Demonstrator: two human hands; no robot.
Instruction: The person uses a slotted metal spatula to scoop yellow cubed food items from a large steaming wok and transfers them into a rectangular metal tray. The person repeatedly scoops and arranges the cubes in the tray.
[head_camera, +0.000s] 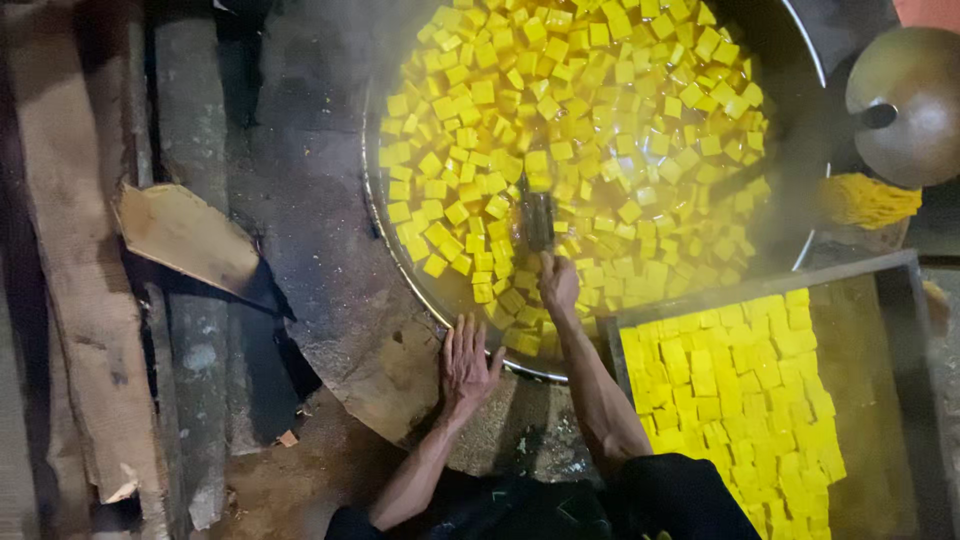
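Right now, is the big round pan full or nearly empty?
Full. The round pan holds yellow cubes floating in liquid almost across its whole surface; the right hand dips a dark tool among them.

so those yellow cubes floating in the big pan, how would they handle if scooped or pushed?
The yellow cubes float loosely in liquid in the round pan, so they would probably drift aside when pushed. Wet all over, they look slippery. Their soft-looking blocky shape suggests they may break under a hard squeeze. The right hand holds a dark tool among them, not bare fingers.
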